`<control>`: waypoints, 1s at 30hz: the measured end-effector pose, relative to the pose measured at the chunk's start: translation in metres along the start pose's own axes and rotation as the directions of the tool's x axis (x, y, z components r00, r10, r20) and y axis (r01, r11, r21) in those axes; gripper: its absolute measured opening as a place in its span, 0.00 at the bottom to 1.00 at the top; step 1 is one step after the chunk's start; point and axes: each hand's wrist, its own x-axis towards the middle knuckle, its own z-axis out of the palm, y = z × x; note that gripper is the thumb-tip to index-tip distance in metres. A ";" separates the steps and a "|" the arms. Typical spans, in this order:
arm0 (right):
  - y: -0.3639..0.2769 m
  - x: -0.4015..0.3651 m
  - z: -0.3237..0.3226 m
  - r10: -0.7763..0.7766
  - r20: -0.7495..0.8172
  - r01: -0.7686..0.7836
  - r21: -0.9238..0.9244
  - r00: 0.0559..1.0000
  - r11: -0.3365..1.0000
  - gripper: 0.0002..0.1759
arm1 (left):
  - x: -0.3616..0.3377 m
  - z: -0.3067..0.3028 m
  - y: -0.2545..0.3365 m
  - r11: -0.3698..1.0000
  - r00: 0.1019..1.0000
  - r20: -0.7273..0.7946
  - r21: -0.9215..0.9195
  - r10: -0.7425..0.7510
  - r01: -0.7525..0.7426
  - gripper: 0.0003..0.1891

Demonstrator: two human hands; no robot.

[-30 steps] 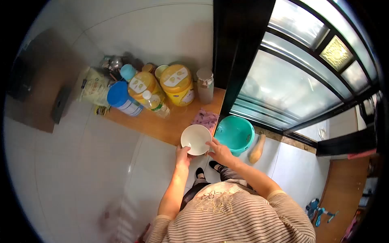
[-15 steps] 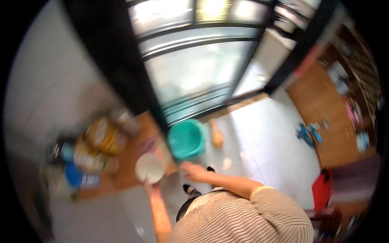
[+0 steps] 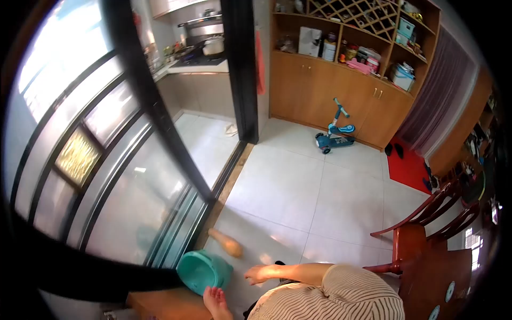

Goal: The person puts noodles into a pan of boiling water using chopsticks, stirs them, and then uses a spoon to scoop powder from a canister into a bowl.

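Head view: right hand (image 3: 257, 274) spread, empty; teal basin (image 3: 201, 271) on the floor just left of it, untouched. Left hand (image 3: 216, 300) loose, empty, by wooden shelf (image 3: 165, 305). Squash (image 3: 226, 244) beyond fingers. Nothing picked up yet, seemingly.

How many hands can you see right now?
2: the left hand at the bottom edge, beside the teal basin; the right hand over the floor tiles, just right of the basin. Both look empty.
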 end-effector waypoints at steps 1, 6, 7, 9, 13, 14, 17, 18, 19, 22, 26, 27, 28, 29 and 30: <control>0.024 -0.012 -0.012 0.020 -0.081 -0.017 0.036 0.996 0.999 0.24 | -0.005 0.048 0.002 1.000 1.000 0.019 0.013 0.015 -0.015 0.19; 0.129 -0.067 -0.073 0.119 -0.393 -0.049 0.182 0.912 0.982 0.22 | -0.018 0.235 -0.036 0.990 0.966 0.258 0.138 -0.006 -0.031 0.16; 0.145 -0.080 -0.088 0.121 -0.453 -0.029 0.204 0.883 0.978 0.22 | -0.019 0.263 -0.045 0.983 0.933 0.354 0.186 -0.060 -0.008 0.15; 0.181 -0.088 -0.099 0.236 -0.505 -0.057 0.344 0.830 0.937 0.24 | -0.023 0.316 -0.063 0.964 0.895 0.429 0.265 -0.122 0.004 0.15; 0.244 -0.100 -0.125 0.302 -0.540 -0.010 0.477 0.785 0.879 0.26 | -0.014 0.398 -0.087 0.912 0.934 0.327 0.411 -0.146 -0.002 0.15; 0.257 -0.107 -0.141 0.317 -0.511 -0.048 0.472 0.799 0.881 0.27 | -0.007 0.414 -0.092 0.895 0.943 0.296 0.447 -0.154 0.006 0.15; 0.293 -0.140 -0.207 0.334 -0.524 -0.061 0.469 0.783 0.881 0.26 | 0.054 0.462 -0.110 0.937 0.897 0.413 0.349 -0.158 0.005 0.09; 0.320 -0.139 -0.220 0.337 -0.593 -0.040 0.456 0.731 0.889 0.26 | 0.069 0.484 -0.114 0.933 0.905 0.393 0.359 -0.165 0.014 0.07; 0.343 -0.139 -0.235 0.338 -0.659 -0.019 0.440 0.672 0.898 0.26 | 0.084 0.507 -0.118 0.929 0.900 0.394 0.368 -0.188 0.033 0.09; 0.396 -0.160 -0.298 0.452 -0.643 -0.047 0.544 0.619 0.838 0.25 | 0.114 0.594 -0.126 0.914 0.898 0.383 0.402 -0.215 0.047 0.12; 0.459 -0.198 -0.360 0.551 -0.627 -0.060 0.629 0.552 0.775 0.25 | 0.098 0.734 -0.152 0.875 0.844 0.460 0.484 -0.275 0.021 0.12; 0.473 -0.206 -0.369 0.563 -0.630 -0.029 0.652 0.534 0.758 0.25 | 0.077 0.772 -0.162 0.853 0.851 0.442 0.522 -0.282 0.012 0.12; 0.491 -0.211 -0.375 0.602 -0.620 -0.026 0.685 0.503 0.728 0.25 | 0.074 0.801 -0.173 0.823 0.808 0.485 0.568 -0.334 0.000 0.12; 0.511 -0.213 -0.381 0.645 -0.591 -0.022 0.729 0.484 0.684 0.24 | 0.073 0.830 -0.185 0.789 0.759 0.522 0.614 -0.389 -0.018 0.11; 0.531 -0.218 -0.388 0.685 -0.562 -0.017 0.767 0.463 0.641 0.24 | 0.067 0.860 -0.197 0.757 0.734 0.534 0.652 -0.421 -0.040 0.11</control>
